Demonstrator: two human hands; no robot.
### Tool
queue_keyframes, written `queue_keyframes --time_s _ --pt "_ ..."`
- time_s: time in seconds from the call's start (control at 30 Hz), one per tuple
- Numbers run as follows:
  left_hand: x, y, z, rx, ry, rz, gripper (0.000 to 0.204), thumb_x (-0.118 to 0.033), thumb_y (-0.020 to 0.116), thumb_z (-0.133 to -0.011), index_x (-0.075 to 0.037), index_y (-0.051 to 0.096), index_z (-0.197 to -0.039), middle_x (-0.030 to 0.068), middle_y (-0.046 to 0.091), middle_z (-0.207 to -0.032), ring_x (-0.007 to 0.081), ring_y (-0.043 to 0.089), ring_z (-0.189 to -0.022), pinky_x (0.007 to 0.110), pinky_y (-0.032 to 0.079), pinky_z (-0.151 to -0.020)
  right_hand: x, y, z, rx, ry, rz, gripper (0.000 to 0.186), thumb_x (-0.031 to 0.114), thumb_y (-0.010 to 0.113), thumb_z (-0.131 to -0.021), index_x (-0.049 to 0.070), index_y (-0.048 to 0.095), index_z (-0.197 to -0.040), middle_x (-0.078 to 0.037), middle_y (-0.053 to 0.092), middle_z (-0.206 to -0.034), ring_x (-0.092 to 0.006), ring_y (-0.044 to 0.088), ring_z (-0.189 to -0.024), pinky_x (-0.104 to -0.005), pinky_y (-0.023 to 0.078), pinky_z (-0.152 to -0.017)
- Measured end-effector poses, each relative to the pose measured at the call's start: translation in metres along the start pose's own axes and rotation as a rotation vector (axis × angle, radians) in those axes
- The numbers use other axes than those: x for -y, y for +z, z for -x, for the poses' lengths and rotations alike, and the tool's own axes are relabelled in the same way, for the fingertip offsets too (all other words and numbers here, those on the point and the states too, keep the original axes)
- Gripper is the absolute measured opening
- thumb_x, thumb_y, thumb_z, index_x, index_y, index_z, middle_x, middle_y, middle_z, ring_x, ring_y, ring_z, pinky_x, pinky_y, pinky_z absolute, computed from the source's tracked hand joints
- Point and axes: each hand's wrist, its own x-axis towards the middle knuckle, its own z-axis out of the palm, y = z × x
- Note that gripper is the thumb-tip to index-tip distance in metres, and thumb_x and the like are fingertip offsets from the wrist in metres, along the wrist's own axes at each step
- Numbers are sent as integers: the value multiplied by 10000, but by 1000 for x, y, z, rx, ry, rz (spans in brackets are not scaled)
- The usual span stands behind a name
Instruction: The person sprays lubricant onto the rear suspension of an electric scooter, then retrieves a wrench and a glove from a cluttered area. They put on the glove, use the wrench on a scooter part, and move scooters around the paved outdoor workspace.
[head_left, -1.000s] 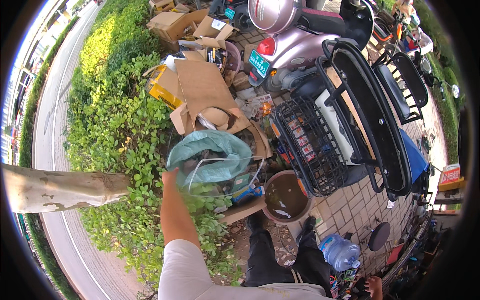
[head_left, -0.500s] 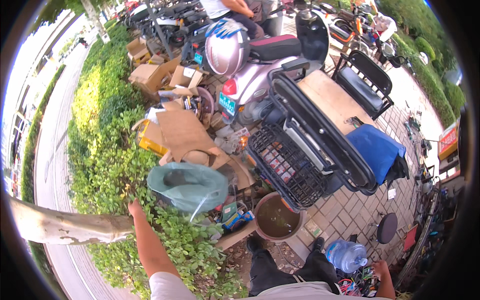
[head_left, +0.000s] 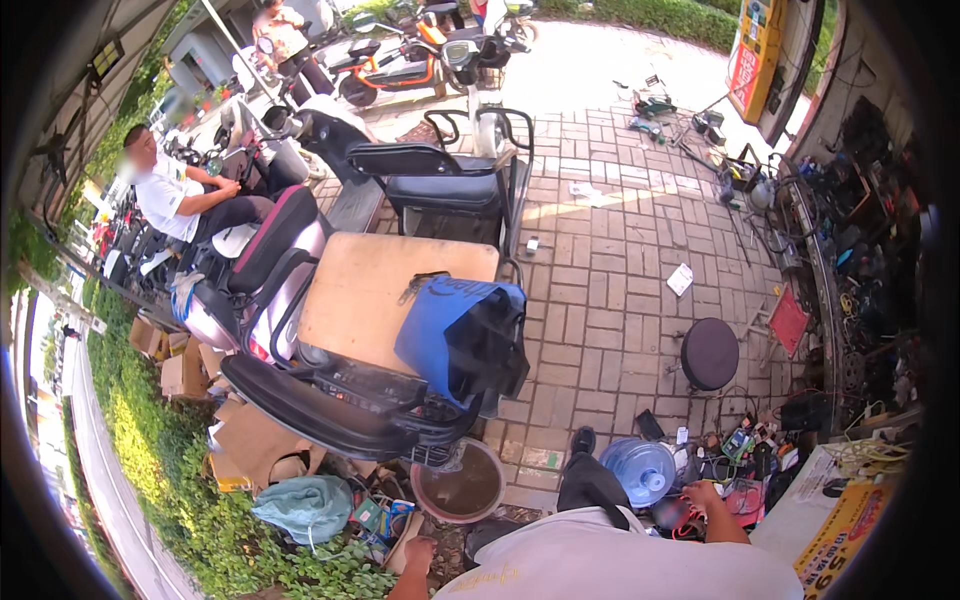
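Both hands, left (head_left: 418, 553) and right (head_left: 703, 493), too small to tell grip

1 head-worn fisheye view looks steeply down and forward over a nearby scooter (head_left: 330, 330) and brick paving (head_left: 620, 300).

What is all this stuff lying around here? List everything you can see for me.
Cargo tricycle: one, black frame, centre, with a wooden board on its bed.
Bag: one, blue and black, on the board's right edge.
Basin: one, brown, on the ground below the tricycle.
Water jug: one, clear blue, right of the basin.
Stool: one, round, dark, on the brick paving.
Sack: one, teal, by the hedge.
Cardboard boxes: several, brown, left by the hedge.
Seated person: one, white shirt, upper left.
Left hand: low, near the basin, appears empty.
Right hand: among tools and wires at right.
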Motion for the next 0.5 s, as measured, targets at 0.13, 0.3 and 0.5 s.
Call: queue_keyframes --time_s 0.13,0.3,0.5 --pt "-274 156 127 357 257 -52 224 -49 400 -829 -12 610 -898 12 481 -611 97 420 -465 252 345 -432 48 -72 -44 -33 -111 -280 229 210 618 -859 3 640 -956 -61 631 -776 -164 583 -631 -304 457 -523" --pt "-477 309 206 1028 227 642 471 -370 363 -948 -9 450 -1239 142 593 -947 235 553 -853 375 426 -809 300 -92 0 713 -582 -1332 726 579 360 -889 -10 355 -1314 -176 348 -1343 -284 306 -1245 -434 289 -991" --pt "-637 425 236 1504 184 957 741 -590 268 -939 1 360 -1377 191 378 -1415 298 278 -1363 430 195 -1125 501 -107 40 1301 -745 -1419 864 665 249 -894 -10 204 -1432 -180 162 -1514 -289 163 -1406 -444 162 -1129"
